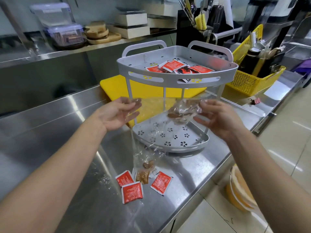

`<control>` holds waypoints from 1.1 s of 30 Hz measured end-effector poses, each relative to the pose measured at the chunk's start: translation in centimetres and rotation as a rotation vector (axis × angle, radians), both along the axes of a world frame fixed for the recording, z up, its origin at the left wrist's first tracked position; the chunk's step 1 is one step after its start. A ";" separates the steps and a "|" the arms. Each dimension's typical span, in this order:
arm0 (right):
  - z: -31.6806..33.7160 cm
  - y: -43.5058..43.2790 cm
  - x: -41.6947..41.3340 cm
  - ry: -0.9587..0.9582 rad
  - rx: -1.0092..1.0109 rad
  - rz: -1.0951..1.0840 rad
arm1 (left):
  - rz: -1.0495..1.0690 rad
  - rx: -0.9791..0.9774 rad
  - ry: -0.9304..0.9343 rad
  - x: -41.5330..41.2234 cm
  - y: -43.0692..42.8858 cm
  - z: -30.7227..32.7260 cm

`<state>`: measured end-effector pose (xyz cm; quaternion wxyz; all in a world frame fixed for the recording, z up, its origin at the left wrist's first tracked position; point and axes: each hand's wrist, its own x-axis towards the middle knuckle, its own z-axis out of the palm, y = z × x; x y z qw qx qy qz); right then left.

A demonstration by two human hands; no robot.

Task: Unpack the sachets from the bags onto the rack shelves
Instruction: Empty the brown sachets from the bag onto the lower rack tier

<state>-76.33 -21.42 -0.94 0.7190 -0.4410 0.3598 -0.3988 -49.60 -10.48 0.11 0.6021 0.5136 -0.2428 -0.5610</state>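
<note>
Gripping clear bag (183, 108) between left hand (117, 115) and right hand (217, 118)

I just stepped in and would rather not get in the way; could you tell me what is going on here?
A person holds a clear plastic bag stretched between the left hand and right hand, in front of the rack's lower shelf. Red sachets already lie on the top shelf; three more red sachets and a brown sachet lie on the steel counter.

Forearms (67, 157) bare; left hand (116, 115) and right hand (217, 118) seemingly bare too.
</note>
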 end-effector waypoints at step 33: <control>-6.0 1.1 -2.3 0.233 0.315 0.434 | -0.443 0.359 -0.026 1.2 4.4 -5.5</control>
